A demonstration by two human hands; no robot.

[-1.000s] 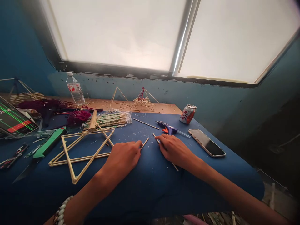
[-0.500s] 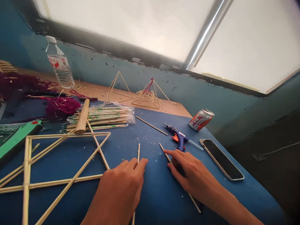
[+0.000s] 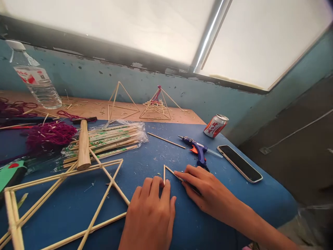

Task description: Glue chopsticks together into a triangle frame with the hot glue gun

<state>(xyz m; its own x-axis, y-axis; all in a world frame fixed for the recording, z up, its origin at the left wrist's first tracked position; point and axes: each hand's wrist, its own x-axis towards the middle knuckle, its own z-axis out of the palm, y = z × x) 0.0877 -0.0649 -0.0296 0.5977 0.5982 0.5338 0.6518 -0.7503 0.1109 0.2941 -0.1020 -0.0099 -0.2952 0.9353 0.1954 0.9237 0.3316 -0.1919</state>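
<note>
Two thin wooden sticks lie on the blue tabletop point(image 3: 145, 177), their far tips close together in a narrow V. My left hand point(image 3: 152, 208) is closed over the left wooden stick point(image 3: 164, 172), fingers pressing it near its far end; the rest of it is hidden beneath the hand. My right hand point(image 3: 205, 187) grips the right wooden stick point(image 3: 170, 170) between thumb and fingers just behind its tip. Left of my hands is a star-shaped frame of sticks point(image 3: 101, 199). A blue glue gun point(image 3: 199, 151) with an orange trigger lies beyond my right hand.
A loose stick point(image 3: 166, 140) lies ahead, beside bagged sticks point(image 3: 117, 139) and a wooden mallet-like piece point(image 3: 83, 146). Purple yarn point(image 3: 50, 135) and a water bottle point(image 3: 39, 81) are left. Stick pyramids point(image 3: 158, 107) stand behind. A phone point(image 3: 240, 163) and can point(image 3: 216, 125) are right.
The two sticks have come together: their far tips were well apart and now nearly touch. My right hand has brought its stick left. The view has swung right.
</note>
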